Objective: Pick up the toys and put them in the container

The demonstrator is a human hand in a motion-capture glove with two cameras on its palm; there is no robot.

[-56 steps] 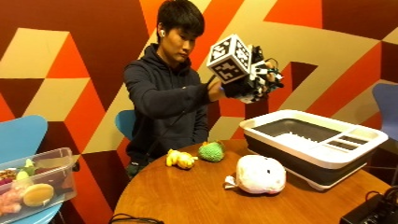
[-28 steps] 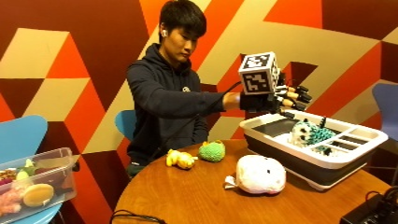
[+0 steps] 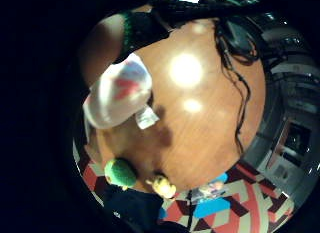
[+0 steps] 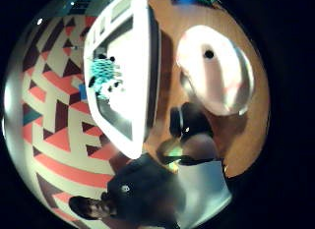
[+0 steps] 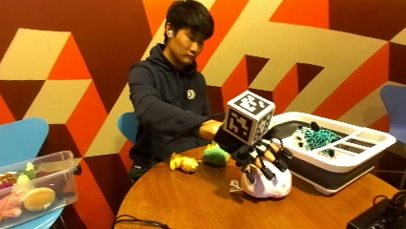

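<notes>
- right hand [image 5: 263,160] hovers over the white plush [image 5: 269,183], grip spread open, holding nothing
- container [image 5: 355,152] sits just beside the plush; a shallow grab could drop it

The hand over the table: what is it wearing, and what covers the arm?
The right hand wears a black glove with pale patches at the fingertips. The arm is covered by the long sleeve of a dark hooded sweatshirt, which bears a small round pale badge on the chest.
</notes>
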